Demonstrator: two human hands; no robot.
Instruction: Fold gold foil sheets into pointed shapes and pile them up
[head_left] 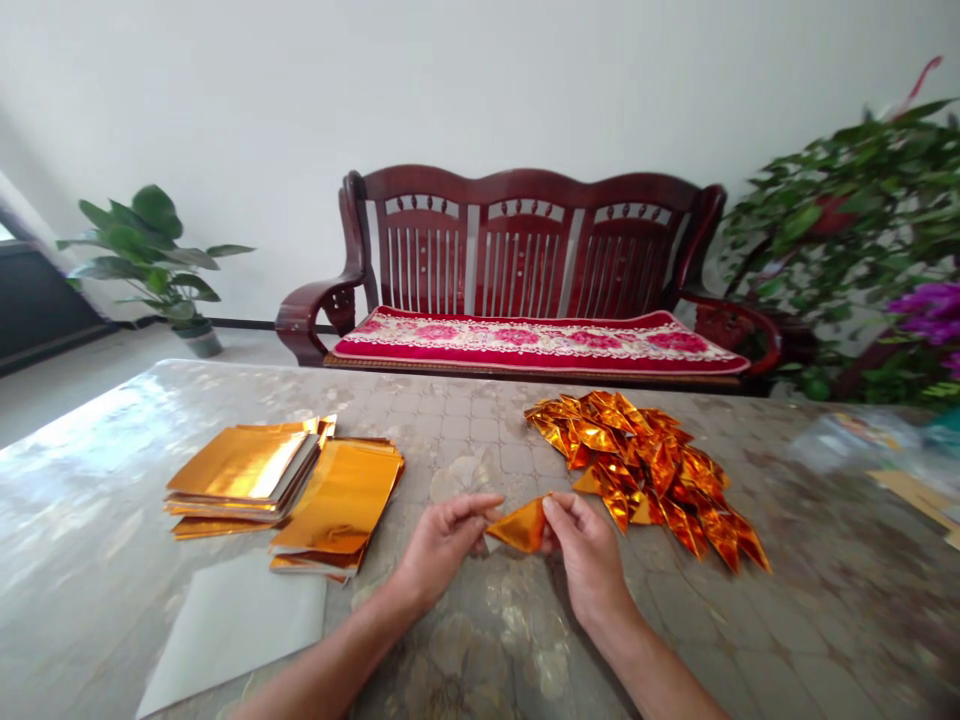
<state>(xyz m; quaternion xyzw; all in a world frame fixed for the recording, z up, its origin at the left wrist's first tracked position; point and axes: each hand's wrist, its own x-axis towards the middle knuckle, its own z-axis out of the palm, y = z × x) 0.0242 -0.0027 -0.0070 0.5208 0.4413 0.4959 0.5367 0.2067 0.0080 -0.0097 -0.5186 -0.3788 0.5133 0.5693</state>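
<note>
A partly folded piece of gold foil paper point(519, 527) is held between my two hands above the table. My left hand point(448, 540) pinches its left corner, with a small pale tip showing under the fingers. On the other side, my right hand point(581, 545) grips the right edge between thumb and fingers. Just beyond my right hand lies a heap of folded gold foil pieces point(637, 450), pointed and shiny. Flat gold foil sheets rest to the left in one stack point(232, 462) and a second stack point(341, 495) beside it.
A pale grey sheet point(236, 620) lies at the front left of the patterned tablecloth point(465, 650). Clear plastic bags point(855, 440) and a brown cardboard piece point(919, 500) are at the right. Behind the table stand a wooden bench point(525, 240) and potted plants point(154, 250).
</note>
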